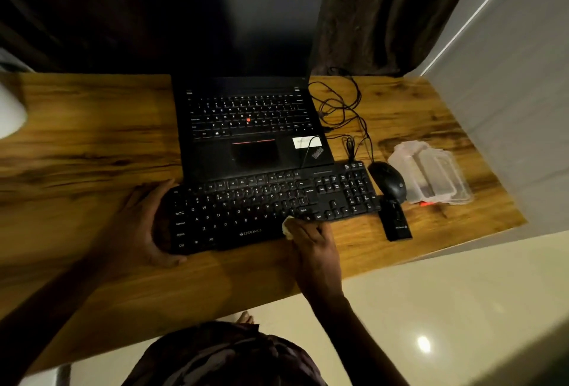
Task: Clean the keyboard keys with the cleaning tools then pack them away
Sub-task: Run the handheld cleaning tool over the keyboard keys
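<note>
Wooden desk (215, 278): bare front edge nearest me; the keyboard lies across it.
Right hand (314, 247): fingers curled round a pale cloth (288, 227), pressing it on the keyboard's front edge at 5 o'clock.
Left hand (138, 222): thumb and fingers wrapped round the keyboard's 9 o'clock end.
Keyboard (246, 210): black, its back edge against the laptop (252, 127) at 12 o'clock.
Black tool (395, 222): just beside the keyboard at 3 o'clock, under the mouse (388, 181); the clear plastic case (431, 173) lies beyond.
Risk: I judge a hard swipe could snag a keycap or shove the keyboard into the laptop.
</note>
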The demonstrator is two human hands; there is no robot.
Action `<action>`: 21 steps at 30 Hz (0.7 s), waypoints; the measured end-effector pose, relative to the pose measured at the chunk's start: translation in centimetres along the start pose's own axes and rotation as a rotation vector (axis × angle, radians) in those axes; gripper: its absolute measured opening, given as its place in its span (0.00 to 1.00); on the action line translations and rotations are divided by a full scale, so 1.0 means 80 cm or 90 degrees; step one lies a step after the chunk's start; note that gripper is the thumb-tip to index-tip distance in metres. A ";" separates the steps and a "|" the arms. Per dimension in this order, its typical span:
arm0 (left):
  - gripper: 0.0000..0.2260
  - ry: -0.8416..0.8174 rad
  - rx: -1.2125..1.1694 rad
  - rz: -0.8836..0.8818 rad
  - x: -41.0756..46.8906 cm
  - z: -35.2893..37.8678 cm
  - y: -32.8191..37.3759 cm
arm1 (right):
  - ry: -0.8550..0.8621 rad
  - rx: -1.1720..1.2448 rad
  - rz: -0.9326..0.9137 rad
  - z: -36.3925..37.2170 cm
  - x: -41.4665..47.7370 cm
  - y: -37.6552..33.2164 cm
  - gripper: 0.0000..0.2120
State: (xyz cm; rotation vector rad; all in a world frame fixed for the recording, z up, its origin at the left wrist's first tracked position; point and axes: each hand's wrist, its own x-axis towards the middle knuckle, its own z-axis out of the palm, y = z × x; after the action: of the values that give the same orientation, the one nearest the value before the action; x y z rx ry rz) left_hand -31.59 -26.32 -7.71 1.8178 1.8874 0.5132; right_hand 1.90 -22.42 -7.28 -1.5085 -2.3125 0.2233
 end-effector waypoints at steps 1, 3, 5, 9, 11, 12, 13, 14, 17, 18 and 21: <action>0.65 -0.005 0.000 -0.003 0.001 -0.001 -0.001 | 0.002 -0.011 -0.003 -0.004 0.000 0.009 0.20; 0.63 -0.009 0.010 0.011 0.002 0.000 -0.003 | 0.024 -0.023 0.025 -0.011 0.001 0.022 0.22; 0.61 -0.010 0.020 0.025 0.000 0.000 -0.003 | 0.048 -0.022 0.050 -0.017 0.004 0.021 0.24; 0.61 -0.010 0.026 0.027 -0.001 0.000 -0.003 | 0.033 -0.004 -0.026 -0.009 0.001 0.002 0.19; 0.62 -0.015 0.034 0.029 0.000 0.000 -0.005 | 0.018 -0.002 -0.040 -0.009 0.000 0.004 0.19; 0.62 -0.019 0.037 0.029 0.000 0.000 -0.005 | 0.017 -0.006 -0.036 -0.009 0.001 0.010 0.19; 0.62 -0.023 0.038 0.029 0.000 0.000 -0.006 | 0.017 -0.010 -0.022 -0.012 0.003 0.017 0.21; 0.62 -0.025 0.038 0.028 -0.001 0.000 -0.006 | 0.014 -0.013 0.003 -0.014 0.005 0.024 0.23; 0.61 -0.020 0.036 0.029 -0.002 0.000 -0.005 | 0.016 -0.023 0.054 -0.018 0.010 0.029 0.23; 0.61 -0.018 0.035 0.030 -0.002 0.000 -0.005 | 0.020 -0.022 0.046 -0.017 0.009 0.025 0.23; 0.61 -0.016 0.032 0.029 -0.002 -0.001 -0.005 | -0.007 -0.007 -0.002 -0.009 0.002 0.013 0.21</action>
State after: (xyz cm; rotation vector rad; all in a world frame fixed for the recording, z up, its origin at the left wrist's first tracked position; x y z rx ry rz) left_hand -31.93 -26.47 -7.88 1.8936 1.8612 0.4598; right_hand 3.04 -21.89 -6.90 -1.5121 -2.3281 0.2178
